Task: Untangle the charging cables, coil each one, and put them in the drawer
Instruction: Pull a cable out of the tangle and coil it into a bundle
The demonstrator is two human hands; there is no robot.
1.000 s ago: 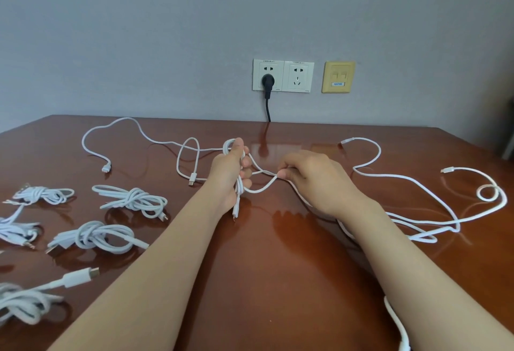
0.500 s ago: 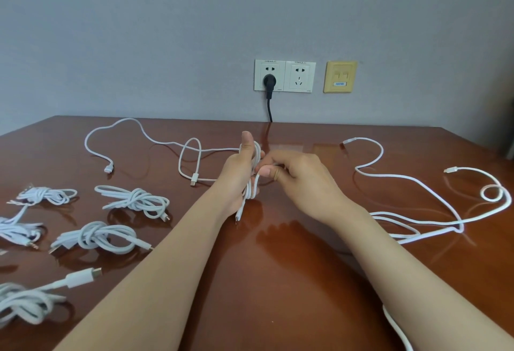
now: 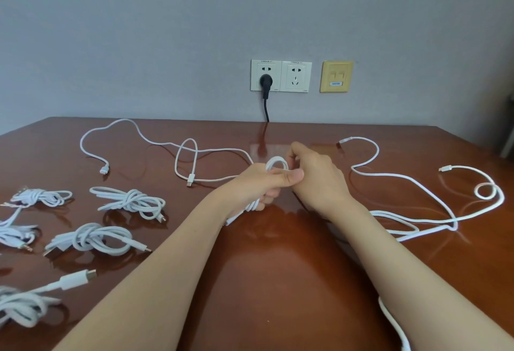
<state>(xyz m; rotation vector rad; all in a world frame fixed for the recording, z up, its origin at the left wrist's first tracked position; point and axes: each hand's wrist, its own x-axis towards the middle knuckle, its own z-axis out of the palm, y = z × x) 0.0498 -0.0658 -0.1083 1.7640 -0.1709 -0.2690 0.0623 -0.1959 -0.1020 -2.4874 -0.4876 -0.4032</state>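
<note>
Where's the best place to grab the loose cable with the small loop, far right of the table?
Probably the plug end: it lies free on the table, stiff and apart from the small loop. Come from above, fingers pinching across the plug's sides. Grabbing mid-length, where the strands overlap, risks dragging the neighbouring cable.

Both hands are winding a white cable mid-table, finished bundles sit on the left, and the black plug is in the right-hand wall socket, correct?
Not quite: the head view shows the black plug in the left wall socket; the right socket is free. Otherwise right: both hands wind the white cable, bundles on the left.
</note>
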